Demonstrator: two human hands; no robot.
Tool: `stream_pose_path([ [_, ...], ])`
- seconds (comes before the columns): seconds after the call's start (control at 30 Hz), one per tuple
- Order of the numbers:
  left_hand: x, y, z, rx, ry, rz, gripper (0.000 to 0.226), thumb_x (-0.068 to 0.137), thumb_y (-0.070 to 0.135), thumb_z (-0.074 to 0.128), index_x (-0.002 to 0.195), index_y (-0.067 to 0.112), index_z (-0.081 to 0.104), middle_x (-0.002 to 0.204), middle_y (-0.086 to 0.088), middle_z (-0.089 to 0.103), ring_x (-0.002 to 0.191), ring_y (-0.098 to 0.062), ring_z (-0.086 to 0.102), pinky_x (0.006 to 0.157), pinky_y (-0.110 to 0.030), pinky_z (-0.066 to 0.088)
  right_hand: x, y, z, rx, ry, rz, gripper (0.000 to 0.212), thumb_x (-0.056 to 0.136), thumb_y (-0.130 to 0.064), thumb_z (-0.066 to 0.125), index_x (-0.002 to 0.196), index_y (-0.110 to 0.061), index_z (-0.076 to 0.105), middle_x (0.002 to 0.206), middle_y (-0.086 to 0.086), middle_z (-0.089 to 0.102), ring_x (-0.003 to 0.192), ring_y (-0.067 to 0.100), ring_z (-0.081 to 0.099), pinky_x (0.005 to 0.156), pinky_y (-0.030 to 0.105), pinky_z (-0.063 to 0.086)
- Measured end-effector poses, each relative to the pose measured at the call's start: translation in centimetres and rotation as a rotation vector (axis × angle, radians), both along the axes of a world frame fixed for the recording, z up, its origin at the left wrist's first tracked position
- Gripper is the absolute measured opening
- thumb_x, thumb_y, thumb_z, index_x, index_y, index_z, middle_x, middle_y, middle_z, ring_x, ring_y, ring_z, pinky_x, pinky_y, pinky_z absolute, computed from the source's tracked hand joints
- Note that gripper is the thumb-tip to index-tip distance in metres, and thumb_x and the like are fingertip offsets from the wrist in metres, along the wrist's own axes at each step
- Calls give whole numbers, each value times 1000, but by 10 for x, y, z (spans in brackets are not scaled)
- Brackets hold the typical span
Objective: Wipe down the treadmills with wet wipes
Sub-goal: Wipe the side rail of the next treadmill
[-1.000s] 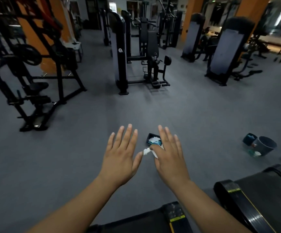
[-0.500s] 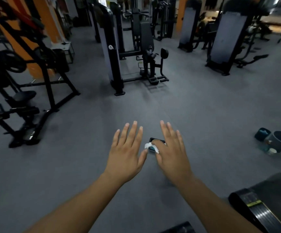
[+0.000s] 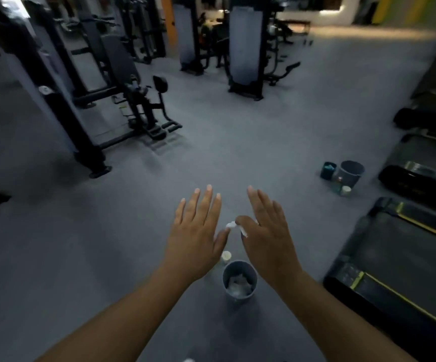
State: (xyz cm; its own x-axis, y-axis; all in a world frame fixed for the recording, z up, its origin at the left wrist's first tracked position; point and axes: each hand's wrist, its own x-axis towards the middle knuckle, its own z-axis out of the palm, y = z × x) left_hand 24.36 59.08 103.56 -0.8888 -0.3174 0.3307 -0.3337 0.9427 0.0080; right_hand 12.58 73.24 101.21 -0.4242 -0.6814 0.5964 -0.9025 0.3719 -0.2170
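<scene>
Between the two forearms, nearer than the wrists, a round grey plastic bin [image 3: 238,298] stands on the floor with crumpled white tissue [image 3: 238,284] inside. A small white-capped bottle [image 3: 226,256] sits just beyond it. The left hand [image 3: 196,231] is spread flat, palm down, holding nothing. The right hand [image 3: 266,231], fingers straight, pins a crumpled white wet wipe [image 3: 231,225] under its thumb. Right of the right hand lies a black treadmill deck with yellow stripes [image 3: 394,270]. Further right stands a second grey bin [image 3: 350,179]. Black weight machines [image 3: 138,105] stand far beyond the left hand.
</scene>
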Motion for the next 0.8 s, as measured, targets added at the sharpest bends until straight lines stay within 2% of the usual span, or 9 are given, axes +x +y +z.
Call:
stream_pose_path([
  [0.07,-32,-15,-39,-7,-6,-104,70,101,53,31,156,10,31,165,-14,25,151,-35,24,120,-54,25,-20,-1,-37,21,-13,-94,24,77,0,79,94,-15,70,154,21,42,145,39,36,114,55,30],
  [0.17,-75,-38,-122,-18,-1,-236,71,100,52,32,157,11,29,165,-14,24,151,-34,23,120,-53,24,-48,-12,-116,35,17,-224,23,78,0,77,94,-14,69,154,21,42,145,40,36,113,59,35],
  [0.23,-100,-55,-180,-47,10,-329,71,100,53,31,157,12,29,165,-13,23,152,-33,21,121,-54,24,-63,-20,-176,55,54,-286,23,78,0,75,94,-15,69,155,20,40,146,38,34,115,57,31],
  [0.3,-129,-66,-213,-27,5,-384,72,99,54,30,158,12,28,165,-13,22,152,-33,21,120,-55,24,-72,-19,-214,63,-15,-374,25,78,0,75,95,-16,68,159,17,35,149,37,28,117,57,24],
  [0.43,-170,-50,-214,63,1,-494,72,100,54,26,159,12,24,166,-12,18,153,-32,16,122,-53,17,-87,2,-227,95,-96,-497,22,80,-1,76,94,-15,67,161,16,31,151,35,22,120,55,19],
  [0.57,-227,-4,-201,43,4,-703,70,102,53,27,158,12,27,166,-11,20,154,-30,18,122,-53,20,-119,39,-211,69,-154,-616,23,81,-4,76,96,-16,65,163,16,26,153,34,18,121,55,19],
  [0.67,-279,49,-209,40,-14,-830,70,102,54,27,159,14,25,167,-9,18,154,-27,14,124,-50,15,-142,92,-216,54,-162,-755,18,85,-8,73,98,-17,66,165,15,23,154,32,14,122,54,19],
  [0.8,-351,157,-228,29,-64,-1044,70,101,54,26,159,15,24,167,-8,17,155,-26,12,123,-47,10,-176,193,-230,-9,-178,-965,8,89,-10,65,94,-16,67,163,15,27,153,32,19,121,54,22],
])
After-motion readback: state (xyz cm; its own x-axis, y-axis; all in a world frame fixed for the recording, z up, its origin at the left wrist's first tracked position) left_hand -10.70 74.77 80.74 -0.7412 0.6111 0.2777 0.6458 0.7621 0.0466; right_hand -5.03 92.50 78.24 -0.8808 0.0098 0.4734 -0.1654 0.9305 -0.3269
